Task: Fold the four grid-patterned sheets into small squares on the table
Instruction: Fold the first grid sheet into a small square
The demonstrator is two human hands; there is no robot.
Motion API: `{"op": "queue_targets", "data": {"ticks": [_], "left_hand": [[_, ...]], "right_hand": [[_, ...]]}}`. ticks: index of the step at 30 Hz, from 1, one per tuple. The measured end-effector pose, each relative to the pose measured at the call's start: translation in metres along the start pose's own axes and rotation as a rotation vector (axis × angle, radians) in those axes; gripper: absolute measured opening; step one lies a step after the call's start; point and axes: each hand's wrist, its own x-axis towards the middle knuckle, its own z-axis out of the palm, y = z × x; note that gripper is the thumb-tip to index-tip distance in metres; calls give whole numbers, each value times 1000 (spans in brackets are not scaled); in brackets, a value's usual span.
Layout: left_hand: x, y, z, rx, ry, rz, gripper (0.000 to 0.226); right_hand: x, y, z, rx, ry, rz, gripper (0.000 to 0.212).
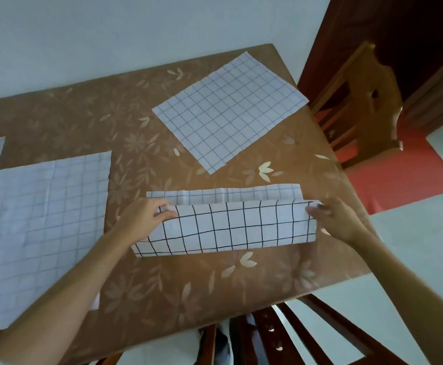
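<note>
Two corners of the half-folded sheet [230, 227], lying mid-surface [136, 114], sit pinched in my left hand [149, 214] and right hand [339, 219]. If either corner drifts sideways, I expect misaligned edges and a crooked crease.

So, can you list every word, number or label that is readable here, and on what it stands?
None: no words, numbers or labels are visible. The folded sheet that the left hand and right hand pinch shows only grid lines, as do the flat sheets; the tablecloth shows only leaves.
</note>
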Motion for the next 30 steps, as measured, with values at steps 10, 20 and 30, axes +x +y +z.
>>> {"op": "queue_targets", "data": {"ticks": [10, 20, 30], "left_hand": [[75, 18, 48, 337, 116, -36, 41], [25, 68, 143, 286, 119, 280, 45], [24, 57, 163, 345, 6, 202, 54]], "right_hand": [[61, 9, 32, -54, -11, 146, 30], [50, 8, 59, -159, 214, 157, 23], [27, -27, 124, -420, 111, -452, 45]]}}
